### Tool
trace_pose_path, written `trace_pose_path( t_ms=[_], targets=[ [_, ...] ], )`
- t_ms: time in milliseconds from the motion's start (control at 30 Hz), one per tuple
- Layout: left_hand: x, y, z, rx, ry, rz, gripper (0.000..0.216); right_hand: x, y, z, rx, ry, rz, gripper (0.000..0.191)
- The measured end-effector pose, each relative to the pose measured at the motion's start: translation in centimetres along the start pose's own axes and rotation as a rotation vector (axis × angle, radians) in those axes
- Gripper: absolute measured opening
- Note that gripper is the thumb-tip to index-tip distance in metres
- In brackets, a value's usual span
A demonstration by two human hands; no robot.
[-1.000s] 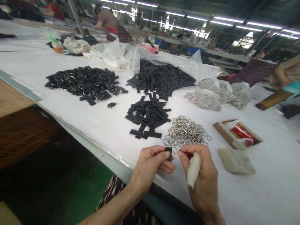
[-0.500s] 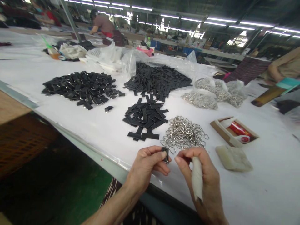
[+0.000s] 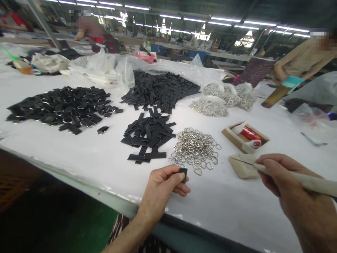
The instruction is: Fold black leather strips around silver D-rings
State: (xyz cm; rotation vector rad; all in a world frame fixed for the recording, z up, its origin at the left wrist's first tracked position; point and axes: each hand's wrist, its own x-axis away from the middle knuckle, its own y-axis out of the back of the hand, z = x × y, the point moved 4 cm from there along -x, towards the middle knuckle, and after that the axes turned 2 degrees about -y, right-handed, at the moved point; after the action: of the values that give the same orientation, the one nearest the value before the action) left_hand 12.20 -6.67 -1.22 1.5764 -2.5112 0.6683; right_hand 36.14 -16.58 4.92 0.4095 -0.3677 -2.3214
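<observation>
Scanning for writing: the red-and-white tube [image 3: 249, 135] lying in the small open cardboard box [image 3: 231, 135] carries a printed label, too small and blurred to read; no other lettering shows. Left hand [image 3: 160, 184] is closed, thumb and forefinger pinched together on a small folded black strap tab [image 3: 183, 173], held just above the white worktop [image 3: 79, 154] near its front edge, the other fingers curled beneath. Right hand [image 3: 292, 188] is well apart from the left, out to the right, clamped around a thin cream-white stick tool [image 3: 302, 179]; the tool's dark pointed end rests on a pale yellowish pad [image 3: 242, 168] lying just in front of the box. Just beyond the tab lies a loose heap of silver metal D-rings [image 3: 193, 147], beside a small pile of flat black strips [image 3: 149, 131]. Farther back sits a larger spread of black strips [image 3: 160, 89]. To the left lies a heap of black tabs fitted with rings [image 3: 60, 109], and one single finished tab [image 3: 102, 130] lies apart from it.
</observation>
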Motion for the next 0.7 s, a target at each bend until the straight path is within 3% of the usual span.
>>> trace_pose_path(
  t_ms=[100,300,433,700],
  targets=[
    [-0.5,-1.0,-0.1,-0.046,0.012,0.025,0.013,-1.5,1.2,-0.3,0.052,-0.103,-0.105,0.029],
    [-2.6,-1.9,0.6,-0.137,0.029,-0.024,0.018,-4.5,2.5,-0.2,-0.039,0.045,-0.048,0.032],
    [-4.1,-2.8,1.4,-0.17,0.061,0.07,0.023,-5.5,3.4,-1.3,-0.032,0.076,-0.119,0.039],
    [-4.6,-4.7,1.2,-0.21,0.07,0.112,0.018,-5.0,2.3,-3.6,-0.058,0.058,-0.09,0.036]
  ],
)
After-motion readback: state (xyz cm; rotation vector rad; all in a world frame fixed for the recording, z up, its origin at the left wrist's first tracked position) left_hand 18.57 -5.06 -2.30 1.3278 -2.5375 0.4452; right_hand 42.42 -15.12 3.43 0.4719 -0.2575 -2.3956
